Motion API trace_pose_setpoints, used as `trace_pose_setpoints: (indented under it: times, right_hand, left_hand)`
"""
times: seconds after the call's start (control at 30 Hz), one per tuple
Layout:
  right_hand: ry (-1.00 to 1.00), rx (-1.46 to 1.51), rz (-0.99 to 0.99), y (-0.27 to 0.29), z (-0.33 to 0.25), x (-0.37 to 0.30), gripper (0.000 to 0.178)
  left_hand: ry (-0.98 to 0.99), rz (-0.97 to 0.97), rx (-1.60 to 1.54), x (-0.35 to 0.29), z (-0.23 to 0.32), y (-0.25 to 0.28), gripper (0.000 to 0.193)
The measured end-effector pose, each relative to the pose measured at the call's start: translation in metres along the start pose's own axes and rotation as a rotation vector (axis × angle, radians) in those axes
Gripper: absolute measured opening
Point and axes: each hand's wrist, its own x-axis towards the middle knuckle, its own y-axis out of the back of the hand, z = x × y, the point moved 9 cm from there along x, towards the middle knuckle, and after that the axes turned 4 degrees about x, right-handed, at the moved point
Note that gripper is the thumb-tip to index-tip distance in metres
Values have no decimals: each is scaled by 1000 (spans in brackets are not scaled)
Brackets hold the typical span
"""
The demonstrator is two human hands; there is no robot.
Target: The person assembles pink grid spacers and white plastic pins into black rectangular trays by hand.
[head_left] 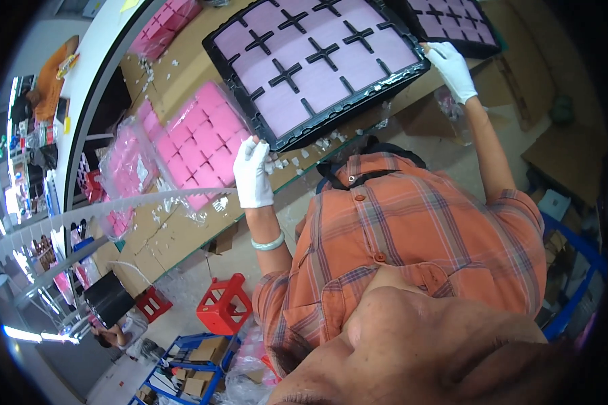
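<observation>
A black plastic tray [348, 108] lies on the work table, with lilac-pink foam [340, 73] filling it between black cross-shaped dividers. My left hand [253, 172], in a white glove, grips the tray's near left corner with closed fingers. At the near right corner, my right hand [452, 71], also gloved in white, is closed on the rim; the fingertips there are partly hidden. Left of the tray and close to my left hand is a pink foam sheet [206, 135] with cross-shaped slits, partly in clear plastic.
Another black tray [463, 50] stands to the right. Bagged pink foam [125, 165] and more pink foam [162, 27] lie left. White scraps [324, 144] litter the table edge. A red stool [223, 304] and blue rack [189, 371] stand below. Two other people are farther off left.
</observation>
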Motion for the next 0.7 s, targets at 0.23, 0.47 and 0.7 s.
trace_pose_setpoints:
  times: [0.23,0.47,0.7]
  right_hand:
    - [-216,546,16,-9,11,-7,29]
    - [-364,594,292,156,114,-5,33]
    - [-417,677,646,314,331,37,22]
  left_hand:
    - [-238,163,110,-46,50,-17,27]
    - [-306,-177,-17,-62,94,-239,34]
    - [-209,-333,-189,24,-36,-466,31]
